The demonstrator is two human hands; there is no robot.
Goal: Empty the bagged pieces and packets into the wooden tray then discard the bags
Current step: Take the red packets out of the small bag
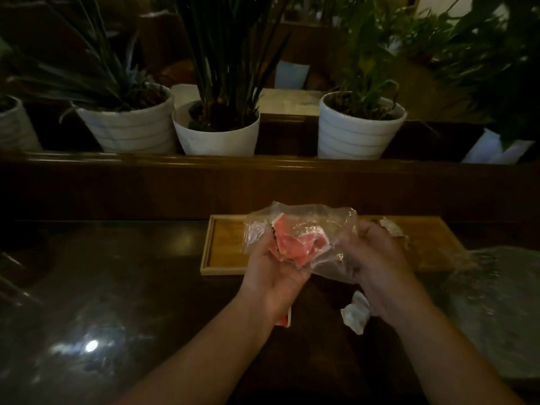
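Observation:
A crumpled clear plastic bag (324, 226) hangs between both hands over the near edge of the wooden tray (225, 247). Red-orange packets (292, 244) lie inside the bag, resting in my left hand (277, 267), which grips the bag's left side from below. My right hand (377, 258) clutches the bag's right side. A pale piece (393, 229) lies in the tray behind my right hand. On the dark table below the hands sit a white packet (355, 314) and a red-and-white packet (285, 320), partly hidden by my left wrist.
A large clear plastic bag (496, 302) lies at the right table edge. Behind a dark wooden ledge (263, 165) stand several white pots with plants (216, 133). The glossy dark tabletop (117, 287) stretches to the left.

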